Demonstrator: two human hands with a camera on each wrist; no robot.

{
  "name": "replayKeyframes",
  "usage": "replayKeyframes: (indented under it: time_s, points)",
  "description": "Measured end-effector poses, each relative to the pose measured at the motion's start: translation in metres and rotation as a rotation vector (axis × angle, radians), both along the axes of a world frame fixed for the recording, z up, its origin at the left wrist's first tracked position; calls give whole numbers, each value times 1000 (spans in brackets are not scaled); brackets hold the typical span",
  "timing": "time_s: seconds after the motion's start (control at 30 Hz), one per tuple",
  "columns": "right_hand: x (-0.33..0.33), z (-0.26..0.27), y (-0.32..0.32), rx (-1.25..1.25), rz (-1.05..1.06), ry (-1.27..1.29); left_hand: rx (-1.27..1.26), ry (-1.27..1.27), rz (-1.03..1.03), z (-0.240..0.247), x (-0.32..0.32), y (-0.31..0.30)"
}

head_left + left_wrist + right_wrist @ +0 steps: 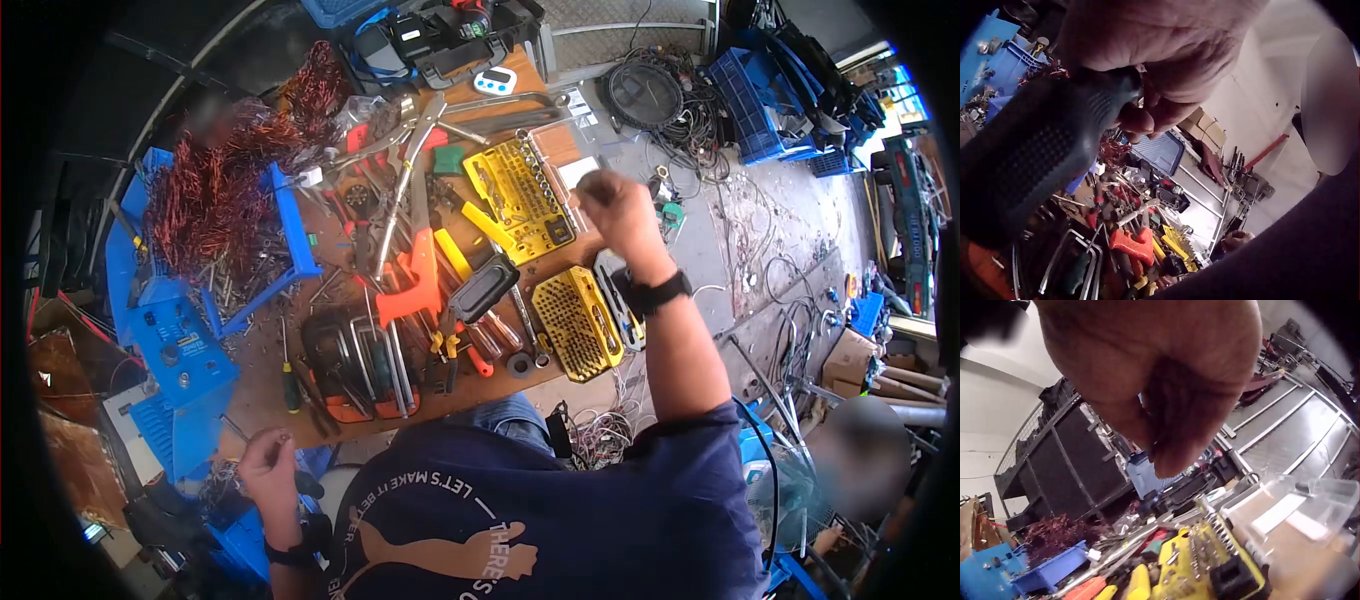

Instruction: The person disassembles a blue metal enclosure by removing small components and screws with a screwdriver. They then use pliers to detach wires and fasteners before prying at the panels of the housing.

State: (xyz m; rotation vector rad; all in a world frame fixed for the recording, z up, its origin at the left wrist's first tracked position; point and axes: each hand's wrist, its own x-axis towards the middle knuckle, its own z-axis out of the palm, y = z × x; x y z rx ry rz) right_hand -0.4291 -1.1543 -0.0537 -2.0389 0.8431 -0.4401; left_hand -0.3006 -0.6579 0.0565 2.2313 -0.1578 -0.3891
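The left hand (268, 462) grips a dark tool handle (1035, 150), low beside the table (262, 385). The right hand (620, 212) curls above the yellow box (520, 195); I cannot tell if it holds anything. It looks like picking a bit. Next, fit it in straight.

Workshop: bench (262, 385) littered with socket sets (515, 190), copper wire (215, 190).

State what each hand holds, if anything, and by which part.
The left hand grips a dark tool by its textured handle. The right hand is curled near the yellow bit set; whether it pinches anything cannot be told.
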Motion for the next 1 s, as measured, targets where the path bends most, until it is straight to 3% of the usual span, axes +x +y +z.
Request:
replayKeyframes:
  time_s: [0.17, 0.6, 0.77, 1.0]
  points:
    - [41, -5, -26, -176, 108, 33, -1, 16, 23, -1, -3, 0]
    - [69, -58, -32, -211, 105, 174, 128, -98, -37, -19, -5, 36]
    - [71, -65, -33, -163, 79, 143, 94, 32, 47, -6, -11, 15]
    - [67, -41, -22, -12, -35, 142, 116, 0, 18, -9, -10, 15]
